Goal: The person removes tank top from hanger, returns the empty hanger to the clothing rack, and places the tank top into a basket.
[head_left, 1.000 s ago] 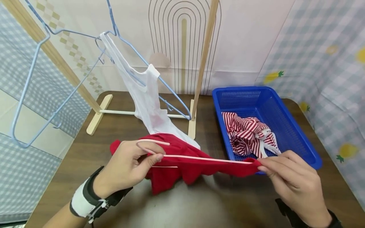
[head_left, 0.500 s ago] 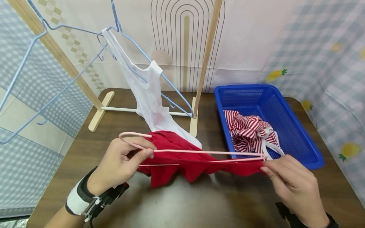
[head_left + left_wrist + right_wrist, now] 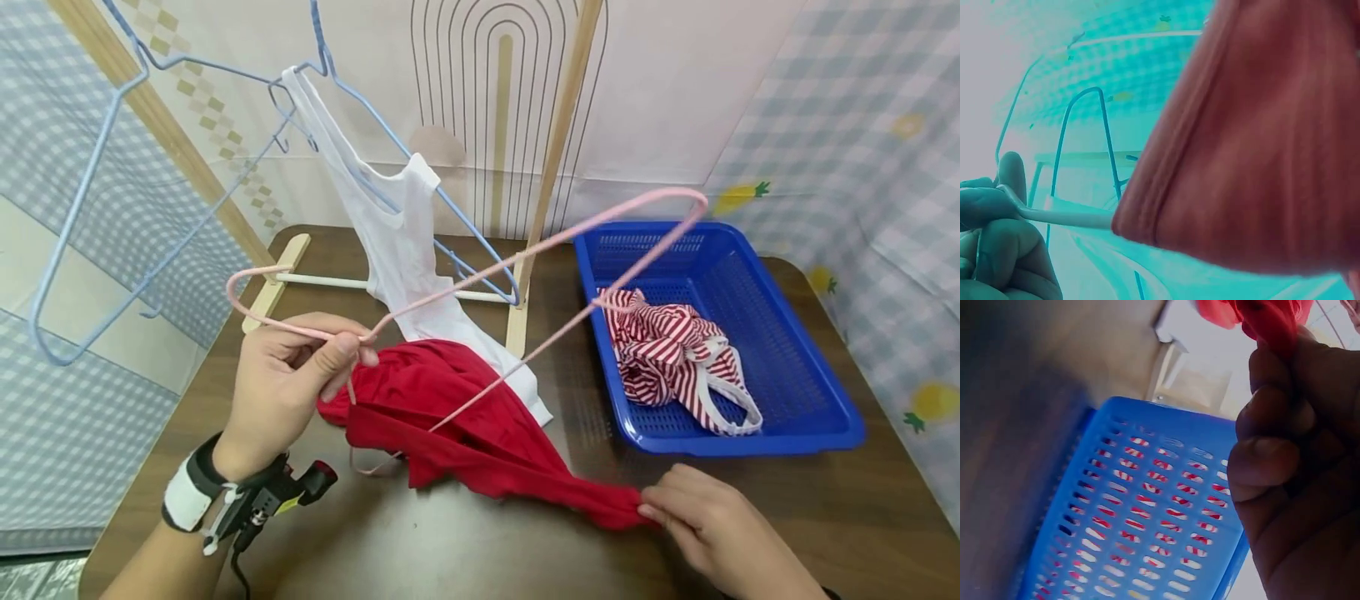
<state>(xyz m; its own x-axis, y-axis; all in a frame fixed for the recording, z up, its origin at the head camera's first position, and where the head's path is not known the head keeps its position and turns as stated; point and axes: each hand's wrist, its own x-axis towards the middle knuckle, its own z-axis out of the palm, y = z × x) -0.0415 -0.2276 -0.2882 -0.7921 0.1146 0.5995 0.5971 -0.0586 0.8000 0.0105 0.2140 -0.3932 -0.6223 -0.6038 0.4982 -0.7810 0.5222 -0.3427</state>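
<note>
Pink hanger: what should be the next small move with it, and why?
Perhaps the right hand should lift the red cloth toward the right end of the pink hanger. That end is bare, the right hand pinches the cloth lower down, and the left hand holds the hanger.

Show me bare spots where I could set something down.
The table is bare in front of the red cloth, between left hand and right hand. The basket is bare right of the striped cloth. The middle is crowded: red cloth, pink hanger and white top overlap.
</note>
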